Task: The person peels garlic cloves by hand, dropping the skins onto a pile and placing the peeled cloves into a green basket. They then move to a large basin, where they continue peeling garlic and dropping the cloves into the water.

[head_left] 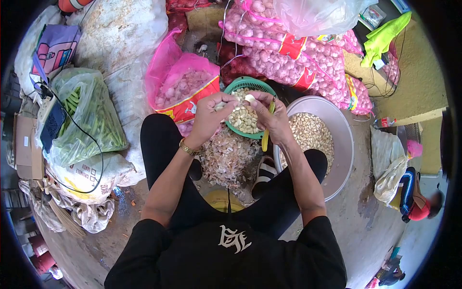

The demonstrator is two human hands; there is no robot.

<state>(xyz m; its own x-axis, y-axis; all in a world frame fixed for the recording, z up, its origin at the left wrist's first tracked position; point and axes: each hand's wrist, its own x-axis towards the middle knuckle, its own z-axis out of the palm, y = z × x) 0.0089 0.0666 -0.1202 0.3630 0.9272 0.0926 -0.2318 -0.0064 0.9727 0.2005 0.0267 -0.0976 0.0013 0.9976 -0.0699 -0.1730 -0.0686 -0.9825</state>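
Both my hands are above a green plastic basket (pixel 233 86) of peeled garlic cloves (pixel 244 119). My left hand (pixel 211 114) is closed, thumb against the fingers, with a pale piece that looks like a garlic clove (pixel 220 105) in it. Between the thumb and forefinger of my right hand (pixel 272 118) is a whitish garlic clove (pixel 249 98). That same hand also keeps a small yellow-handled knife (pixel 265 139) against the palm, handle pointing down. Beside my right forearm stands a large pale basin (pixel 342 159) of unpeeled garlic cloves (pixel 308 132).
Garlic skins (pixel 224 161) are heaped between my feet. An open pink mesh sack (pixel 161 62) of garlic sits ahead to the left, and full garlic sacks (pixel 274 60) are stacked ahead to the right. At left lies a plastic bag of green vegetables (pixel 91 120). Another person (pixel 418 202) is far right.
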